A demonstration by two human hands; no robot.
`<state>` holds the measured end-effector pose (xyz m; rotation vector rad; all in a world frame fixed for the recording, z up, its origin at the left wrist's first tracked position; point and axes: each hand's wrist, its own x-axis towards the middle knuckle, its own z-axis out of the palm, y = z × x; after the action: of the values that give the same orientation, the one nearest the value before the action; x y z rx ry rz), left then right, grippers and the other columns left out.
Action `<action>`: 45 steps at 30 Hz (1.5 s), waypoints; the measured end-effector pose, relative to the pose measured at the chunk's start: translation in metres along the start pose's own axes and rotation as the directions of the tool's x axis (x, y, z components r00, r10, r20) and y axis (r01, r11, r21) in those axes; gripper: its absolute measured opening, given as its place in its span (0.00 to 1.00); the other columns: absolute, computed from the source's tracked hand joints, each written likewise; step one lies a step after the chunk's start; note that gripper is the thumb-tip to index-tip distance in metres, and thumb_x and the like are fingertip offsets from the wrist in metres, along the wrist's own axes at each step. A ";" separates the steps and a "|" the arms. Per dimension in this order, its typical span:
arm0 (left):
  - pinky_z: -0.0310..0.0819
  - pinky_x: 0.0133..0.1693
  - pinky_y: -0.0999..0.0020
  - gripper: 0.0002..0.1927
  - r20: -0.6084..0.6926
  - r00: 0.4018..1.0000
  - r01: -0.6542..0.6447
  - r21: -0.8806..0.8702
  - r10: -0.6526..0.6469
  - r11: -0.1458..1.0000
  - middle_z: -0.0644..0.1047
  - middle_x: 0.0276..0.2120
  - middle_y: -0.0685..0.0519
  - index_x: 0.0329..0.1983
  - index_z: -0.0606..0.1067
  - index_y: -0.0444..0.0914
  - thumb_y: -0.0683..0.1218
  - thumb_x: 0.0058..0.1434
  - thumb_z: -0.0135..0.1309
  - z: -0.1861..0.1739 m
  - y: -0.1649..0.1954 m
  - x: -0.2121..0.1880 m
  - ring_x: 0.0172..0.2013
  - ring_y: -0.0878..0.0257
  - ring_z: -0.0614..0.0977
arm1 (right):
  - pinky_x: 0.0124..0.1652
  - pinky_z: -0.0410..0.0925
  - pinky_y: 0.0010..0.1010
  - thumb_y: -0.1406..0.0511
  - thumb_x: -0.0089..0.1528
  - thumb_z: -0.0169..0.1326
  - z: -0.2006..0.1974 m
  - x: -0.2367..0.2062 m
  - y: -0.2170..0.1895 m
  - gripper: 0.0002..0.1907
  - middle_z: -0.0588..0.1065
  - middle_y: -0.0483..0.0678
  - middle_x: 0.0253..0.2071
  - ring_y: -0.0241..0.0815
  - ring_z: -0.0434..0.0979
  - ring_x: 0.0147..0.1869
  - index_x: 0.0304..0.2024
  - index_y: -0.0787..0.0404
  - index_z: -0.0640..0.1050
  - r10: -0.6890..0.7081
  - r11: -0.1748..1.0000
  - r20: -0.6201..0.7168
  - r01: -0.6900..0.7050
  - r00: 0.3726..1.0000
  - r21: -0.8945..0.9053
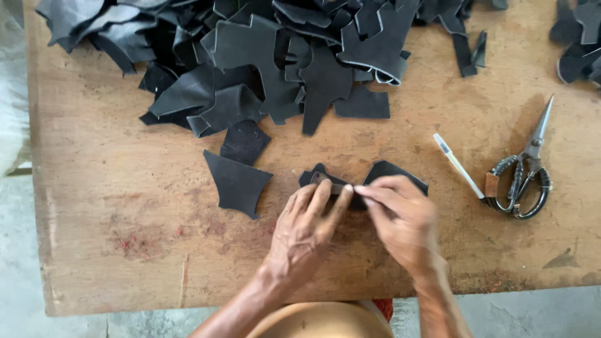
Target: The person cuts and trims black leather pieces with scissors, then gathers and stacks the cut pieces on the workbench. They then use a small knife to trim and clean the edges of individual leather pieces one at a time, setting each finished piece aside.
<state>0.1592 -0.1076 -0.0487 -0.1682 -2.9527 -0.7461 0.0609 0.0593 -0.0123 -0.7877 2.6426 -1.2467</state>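
1. Head view: the left hand (305, 233) and the right hand (400, 220) press their fingertips together on a small black leather piece (383, 170) lying flat on the wooden table (125, 238). Both pinch its near edge; neither is a closed fist.
2. The piece lies just right of a loose black scrap (238, 183) and well left of the scissors (523, 178).
3. Risk, as I judge it: the thin piece could slide or buckle under uneven pressure, spoiling the alignment.
4. A white pen (457, 165) just left of the scissors could be knocked off by an elbow.
5. No containers show; the black offcut pile (263, 56) sits loose, beyond the piece.
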 end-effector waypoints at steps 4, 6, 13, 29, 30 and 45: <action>0.58 0.66 0.48 0.35 0.085 0.996 0.017 0.083 -0.024 0.996 0.64 0.62 0.28 0.68 0.62 0.24 0.30 0.52 0.47 -0.001 0.019 0.000 0.62 0.37 0.68 | 0.49 0.73 0.31 0.69 0.70 0.59 -0.054 -0.015 0.000 0.05 0.79 0.48 0.45 0.41 0.80 0.47 0.48 0.58 0.83 0.066 0.945 -0.267 -0.146 0.962 -0.293; 0.56 0.67 0.47 0.37 0.161 0.986 0.021 0.181 -0.051 0.983 0.61 0.63 0.25 0.66 0.60 0.20 0.31 0.48 0.47 0.001 0.028 0.004 0.63 0.35 0.65 | 0.48 0.71 0.33 0.70 0.64 0.59 -0.070 -0.012 0.014 0.12 0.76 0.52 0.48 0.45 0.77 0.48 0.51 0.60 0.81 0.221 0.890 -0.326 -0.326 0.919 -0.318; 0.53 0.68 0.50 0.35 0.292 0.953 0.000 0.264 -0.080 0.964 0.57 0.65 0.22 0.62 0.59 0.11 0.36 0.52 0.47 -0.002 0.050 0.018 0.66 0.32 0.60 | 0.56 0.65 0.44 0.73 0.64 0.62 -0.083 -0.013 0.077 0.12 0.78 0.51 0.41 0.53 0.72 0.49 0.50 0.59 0.82 0.116 0.769 -0.260 -0.252 0.959 -0.588; 0.49 0.67 0.47 0.36 0.235 0.963 0.058 0.294 -0.131 0.954 0.55 0.65 0.19 0.64 0.54 0.12 0.40 0.56 0.44 0.009 0.063 0.020 0.67 0.24 0.54 | 0.39 0.81 0.26 0.65 0.72 0.55 -0.028 0.014 0.014 0.04 0.80 0.49 0.41 0.36 0.83 0.41 0.45 0.59 0.75 -0.173 0.894 -0.107 0.201 0.979 0.401; 0.49 0.67 0.46 0.36 0.241 0.961 0.054 0.321 -0.136 0.945 0.55 0.64 0.19 0.65 0.54 0.12 0.40 0.57 0.44 0.009 0.063 0.021 0.67 0.24 0.54 | 0.35 0.77 0.24 0.65 0.70 0.55 -0.021 0.016 0.009 0.04 0.81 0.49 0.41 0.35 0.81 0.38 0.45 0.59 0.77 -0.139 0.929 -0.057 0.150 0.989 0.338; 0.48 0.66 0.38 0.34 0.297 0.950 -0.015 0.352 -0.097 0.936 0.58 0.63 0.19 0.63 0.60 0.14 0.47 0.63 0.45 0.010 0.068 0.026 0.66 0.21 0.56 | 0.41 0.78 0.23 0.71 0.66 0.58 0.014 0.036 -0.010 0.06 0.82 0.48 0.41 0.34 0.83 0.43 0.45 0.64 0.80 -0.073 0.969 0.096 0.048 0.993 0.244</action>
<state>0.1415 -0.0410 -0.0221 -0.2127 -3.3351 -0.1942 0.0384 0.0262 -0.0099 -0.8720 2.3440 -1.4640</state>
